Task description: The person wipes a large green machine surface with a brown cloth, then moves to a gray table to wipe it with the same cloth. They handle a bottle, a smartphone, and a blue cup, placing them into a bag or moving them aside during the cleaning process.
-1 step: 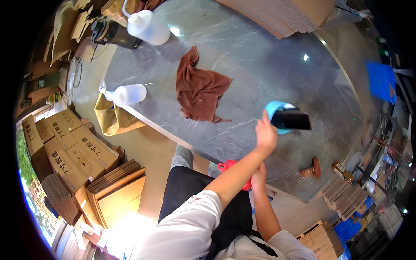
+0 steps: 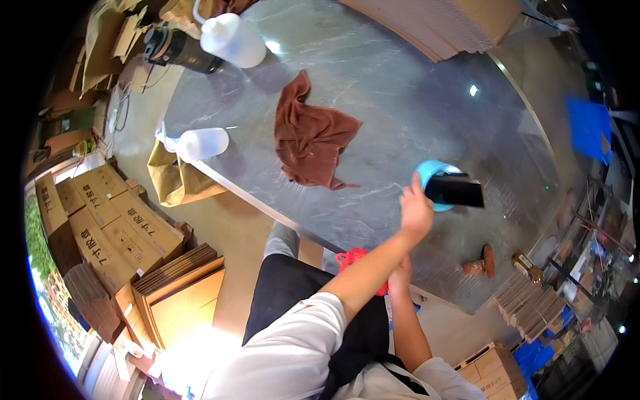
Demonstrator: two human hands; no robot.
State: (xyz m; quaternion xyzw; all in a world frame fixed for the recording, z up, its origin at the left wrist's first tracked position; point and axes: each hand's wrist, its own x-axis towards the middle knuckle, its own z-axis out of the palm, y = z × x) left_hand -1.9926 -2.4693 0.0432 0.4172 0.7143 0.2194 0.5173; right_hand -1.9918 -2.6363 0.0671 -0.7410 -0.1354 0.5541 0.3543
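Across the table, my left hand (image 2: 417,215) has its fingers curled against the near left side of a light-blue round container (image 2: 427,172). A flat, black, glossy slab (image 2: 460,191), like a phone, sticks out of the container's opening to the right. Under my left forearm, at the table's near edge, my right hand (image 2: 400,279) is beside a red plastic bag (image 2: 351,257). The forearm covers most of its fingers and part of the bag, so its grip is hidden. A rumpled brown cloth (image 2: 313,137) lies on the grey marbled table (image 2: 393,100), left of the container.
White squeeze bottles (image 2: 203,144) and a dark flask (image 2: 183,50) stand along the table's left side. Brown objects (image 2: 480,263) lie near its right corner, before a cardboard stack (image 2: 530,307). More cardboard (image 2: 437,27) rests at the far edge; cartons (image 2: 113,227) are stacked on the left.
My left hand and the light-blue container have shifted slightly right and toward me, the black slab moving along with them. The whole view has also drifted a little. My right hand stays by the bag.
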